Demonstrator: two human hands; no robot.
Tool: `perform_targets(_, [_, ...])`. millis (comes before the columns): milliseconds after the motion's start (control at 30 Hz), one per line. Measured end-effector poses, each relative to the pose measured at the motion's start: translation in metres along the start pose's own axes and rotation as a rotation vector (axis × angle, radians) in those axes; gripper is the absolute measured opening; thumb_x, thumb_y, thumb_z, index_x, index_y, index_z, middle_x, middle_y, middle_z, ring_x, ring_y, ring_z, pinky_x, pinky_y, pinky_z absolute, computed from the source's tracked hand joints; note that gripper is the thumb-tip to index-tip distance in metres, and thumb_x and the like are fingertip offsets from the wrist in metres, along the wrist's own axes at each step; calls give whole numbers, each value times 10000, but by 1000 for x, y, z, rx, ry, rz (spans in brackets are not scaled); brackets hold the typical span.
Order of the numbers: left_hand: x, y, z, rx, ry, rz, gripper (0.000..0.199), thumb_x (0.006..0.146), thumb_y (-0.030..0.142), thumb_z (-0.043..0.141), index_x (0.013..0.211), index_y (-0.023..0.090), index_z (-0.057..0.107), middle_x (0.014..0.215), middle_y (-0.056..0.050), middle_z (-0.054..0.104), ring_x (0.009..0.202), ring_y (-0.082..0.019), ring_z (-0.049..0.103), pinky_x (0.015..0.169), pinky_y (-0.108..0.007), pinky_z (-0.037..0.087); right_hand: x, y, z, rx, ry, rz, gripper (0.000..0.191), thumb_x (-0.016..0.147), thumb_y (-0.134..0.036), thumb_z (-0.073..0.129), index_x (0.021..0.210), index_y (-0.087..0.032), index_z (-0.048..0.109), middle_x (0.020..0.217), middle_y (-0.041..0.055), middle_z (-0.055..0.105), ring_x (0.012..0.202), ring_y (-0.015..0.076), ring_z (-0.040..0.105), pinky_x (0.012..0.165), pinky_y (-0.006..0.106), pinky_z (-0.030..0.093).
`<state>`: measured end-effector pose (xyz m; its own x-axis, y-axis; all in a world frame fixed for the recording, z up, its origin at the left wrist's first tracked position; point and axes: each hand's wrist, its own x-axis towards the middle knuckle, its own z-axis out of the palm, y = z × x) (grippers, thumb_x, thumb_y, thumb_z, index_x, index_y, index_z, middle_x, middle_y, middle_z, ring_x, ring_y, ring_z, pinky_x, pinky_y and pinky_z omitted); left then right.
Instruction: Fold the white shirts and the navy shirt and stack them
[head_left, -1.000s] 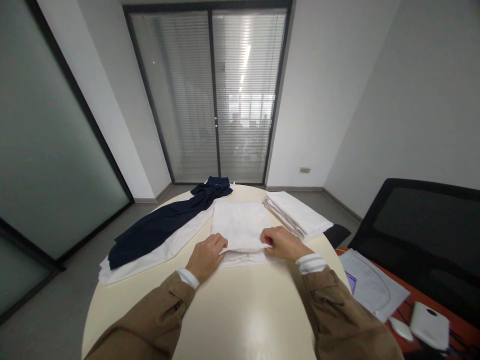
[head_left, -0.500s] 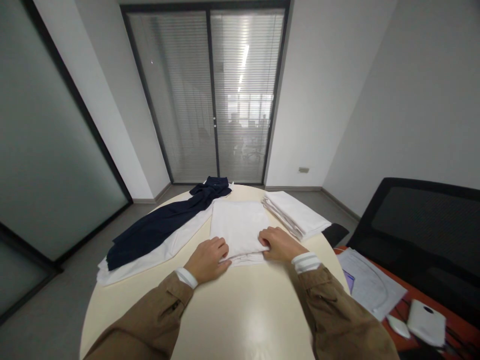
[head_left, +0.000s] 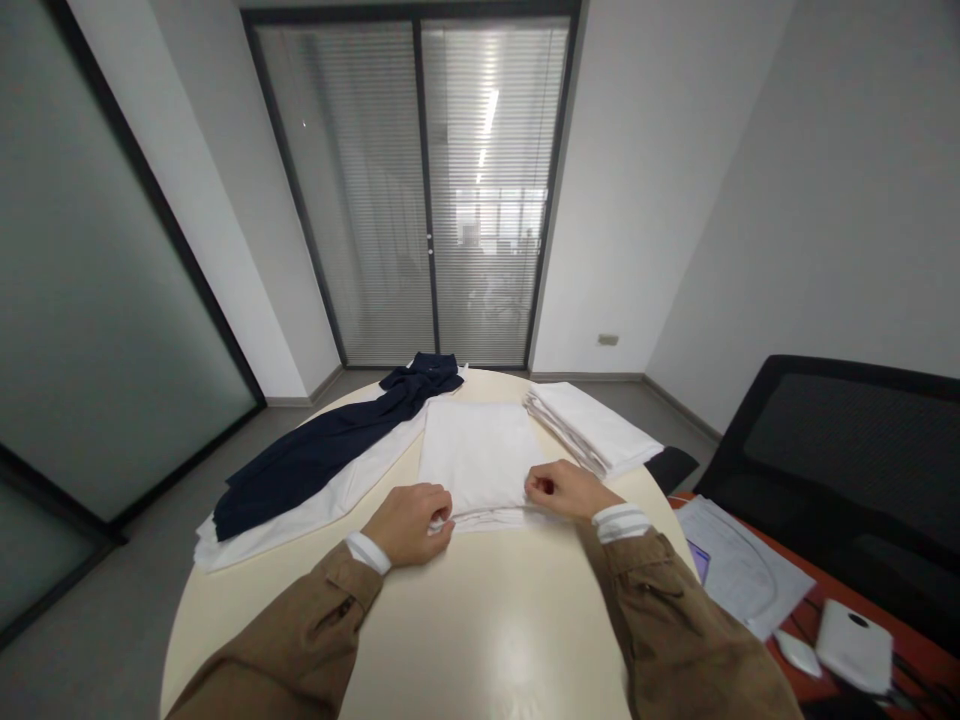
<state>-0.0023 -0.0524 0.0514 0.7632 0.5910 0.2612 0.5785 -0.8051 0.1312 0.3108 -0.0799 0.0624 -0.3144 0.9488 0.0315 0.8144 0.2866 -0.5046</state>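
A folded white cloth [head_left: 480, 455] lies flat on the round cream table [head_left: 465, 620], its layered edge facing me. At its near left corner, my left hand [head_left: 411, 522] is closed, a bit of white fabric showing between thumb and fingers. My right hand [head_left: 568, 490] has curled fingers pinched at the cloth's right edge, close to the near corner. Whatever fabric sits inside that pinch is mostly hidden. Whether the cloth is a garment I cannot make out.
On the left, a dark navy garment [head_left: 315, 455] lies over white fabric [head_left: 300, 522]. Another folded white cloth [head_left: 596, 430] rests at the back right. Beyond the table's right side are a black mesh chair [head_left: 840, 470], papers [head_left: 739, 560], a mouse [head_left: 797, 653] and a white device [head_left: 853, 645].
My left hand has shifted slightly left and toward me along the near edge. My right hand has moved a little to the right, its fingers curling tighter. The cloth stays in place.
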Motion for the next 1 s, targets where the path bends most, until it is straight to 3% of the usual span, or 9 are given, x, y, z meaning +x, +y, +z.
perform_targets(200, [-2, -6, -3, -86, -70, -118, 136, 842, 321, 605, 941, 227, 591, 718, 39, 604, 660, -157, 573, 609, -286, 324, 2, -1, 1, -51, 135, 48, 242, 886, -332, 517, 858, -202, 719, 639, 7, 651, 584, 140, 540, 577, 258, 320])
perform_targets(267, [-1, -7, -3, -99, -102, -117, 137, 840, 317, 596, 946, 230, 594, 717, 40, 606, 667, -156, 577, 619, -282, 327, 2, -4, 2, -28, 115, 42, 256, 895, -398, 539, 916, -211, 711, 646, -2, 647, 590, 139, 548, 586, 257, 330])
perform_targets(367, [-2, -8, -6, -107, -114, -113, 141, 824, 300, 593, 948, 233, 593, 734, 37, 614, 692, -159, 582, 633, -280, 329, 0, -4, 0, -15, 77, 58, 345, 838, -542, 628, 951, -223, 693, 679, -3, 649, 627, 152, 570, 609, 260, 351])
perform_targets(533, [-7, -13, -9, -133, -117, -112, 180, 769, 310, 631, 920, 229, 576, 765, 31, 610, 700, -162, 567, 631, -275, 322, -3, 8, -4, -79, 135, 183, 528, 699, -678, 723, 977, -234, 662, 733, 9, 644, 664, 177, 564, 619, 278, 352])
perform_targets(667, [-10, -19, -9, -183, -135, -96, 211, 746, 282, 631, 940, 229, 564, 799, 30, 610, 715, -157, 565, 638, -265, 335, -1, 22, 1, 99, 88, 102, 567, 677, -585, 783, 1093, -243, 605, 719, -44, 577, 636, 141, 528, 626, 258, 373])
perform_targets(800, [-11, -22, -9, -210, -141, -96, 214, 736, 271, 632, 933, 225, 562, 805, 30, 609, 722, -154, 565, 647, -259, 347, 1, 31, 9, 266, 28, 46, 621, 669, -427, 812, 1196, -256, 532, 835, -54, 553, 634, 106, 482, 629, 240, 388])
perform_targets(1000, [-13, -22, -10, -211, -124, -89, 185, 734, 249, 629, 910, 222, 580, 786, 33, 610, 713, -148, 568, 648, -254, 355, -2, 30, 10, 385, -7, 42, 397, 748, -343, 713, 1087, -247, 531, 957, -22, 567, 709, 118, 491, 698, 257, 423])
